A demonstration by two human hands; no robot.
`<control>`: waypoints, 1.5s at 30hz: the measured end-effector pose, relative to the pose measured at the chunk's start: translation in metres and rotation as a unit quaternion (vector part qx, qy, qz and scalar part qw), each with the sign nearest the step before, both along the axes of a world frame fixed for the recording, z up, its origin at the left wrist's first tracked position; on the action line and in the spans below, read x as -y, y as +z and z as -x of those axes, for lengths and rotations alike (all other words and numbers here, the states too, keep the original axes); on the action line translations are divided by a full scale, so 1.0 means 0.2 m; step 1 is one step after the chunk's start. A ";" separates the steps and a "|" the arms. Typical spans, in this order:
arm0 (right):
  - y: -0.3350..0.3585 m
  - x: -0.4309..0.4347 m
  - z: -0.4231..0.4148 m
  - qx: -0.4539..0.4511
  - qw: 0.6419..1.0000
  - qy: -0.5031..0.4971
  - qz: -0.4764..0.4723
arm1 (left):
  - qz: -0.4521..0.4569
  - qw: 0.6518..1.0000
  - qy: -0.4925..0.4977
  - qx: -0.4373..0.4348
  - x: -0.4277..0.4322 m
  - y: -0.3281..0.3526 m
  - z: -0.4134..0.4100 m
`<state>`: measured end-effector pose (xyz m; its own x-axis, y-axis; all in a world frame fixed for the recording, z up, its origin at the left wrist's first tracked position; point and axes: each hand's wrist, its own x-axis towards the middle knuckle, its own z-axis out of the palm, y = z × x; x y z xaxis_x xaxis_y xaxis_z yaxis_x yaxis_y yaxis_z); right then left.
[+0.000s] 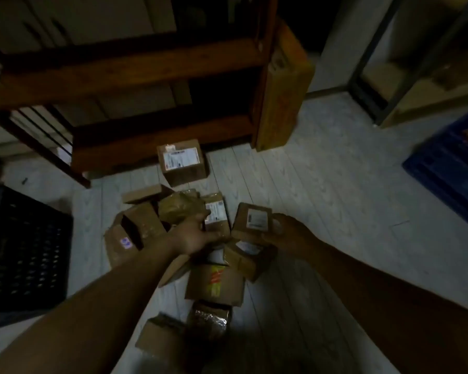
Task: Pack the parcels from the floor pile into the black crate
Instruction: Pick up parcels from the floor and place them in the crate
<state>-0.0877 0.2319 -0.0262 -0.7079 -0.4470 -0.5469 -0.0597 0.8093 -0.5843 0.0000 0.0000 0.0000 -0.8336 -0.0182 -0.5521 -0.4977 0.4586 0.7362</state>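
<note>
In a dim room, the right hand [287,233] grips a small cardboard box [250,221] with a white label, its print too blurred to read. The left hand [197,234] grips a labelled parcel [218,211] in the floor pile [214,287]. The black crate [25,249] stands on the floor to the left.

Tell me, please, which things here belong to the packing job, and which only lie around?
Belong to the job: black crate; parcel pile on the floor; small labelled box, held by the right hand; left hand, reaching onto the pile.

Just lying about: blue crate; wooden shelf; tall cardboard box beside it; metal rack.
</note>
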 end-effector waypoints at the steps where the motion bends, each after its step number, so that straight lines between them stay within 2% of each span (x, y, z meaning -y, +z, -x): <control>1: -0.12 0.01 0.00 0.006 1.000 -0.006 0.002 | -0.008 1.000 0.007 -0.003 -0.02 -0.12 0.02; 4: -0.43 0.01 0.03 0.007 1.000 -0.008 0.001 | 0.063 0.998 0.004 0.007 -0.05 -0.45 0.10; 9: -0.84 -0.01 0.05 -0.020 1.000 0.020 -0.004 | 0.086 0.995 -0.015 -0.045 -0.17 -0.83 0.22; 12: -0.96 -0.02 0.07 0.004 0.999 -0.046 -0.011 | 0.108 0.994 -0.029 -0.020 -0.20 -0.95 0.28; 15: -1.02 0.02 0.06 0.047 0.994 -0.086 0.037 | 0.100 0.993 -0.040 0.040 -0.22 -1.01 0.31; 17: -1.02 0.03 0.05 0.036 0.992 -0.111 0.038 | 0.086 0.995 -0.006 0.045 -0.24 -1.03 0.31; 20: -0.97 0.03 0.04 -0.026 0.989 -0.147 0.007 | 0.042 0.995 0.092 0.016 -0.27 -1.01 0.28; 22: -0.88 0.01 0.02 -0.058 0.985 -0.163 0.018 | 0.034 0.987 0.156 -0.001 -0.29 -0.95 0.26; 25: -0.62 -0.01 -0.04 -0.054 0.979 -0.181 0.071 | -0.018 0.965 0.263 0.003 -0.30 -0.73 0.21; 28: -0.26 -0.01 -0.10 -0.037 0.973 -0.197 0.114 | -0.053 0.951 0.303 0.029 -0.28 -0.37 0.16; 34: 0.63 0.06 -0.11 -0.041 0.972 -0.188 0.132 | -0.052 0.955 0.294 0.009 -0.18 0.54 0.06; 39: 1.44 0.13 -0.14 -0.016 0.965 -0.167 0.201 | -0.059 0.946 0.313 -0.053 -0.10 1.34 -0.08; 45: 2.19 0.27 -0.11 0.008 0.964 -0.136 0.230 | -0.059 0.942 0.308 -0.116 0.00 2.04 -0.29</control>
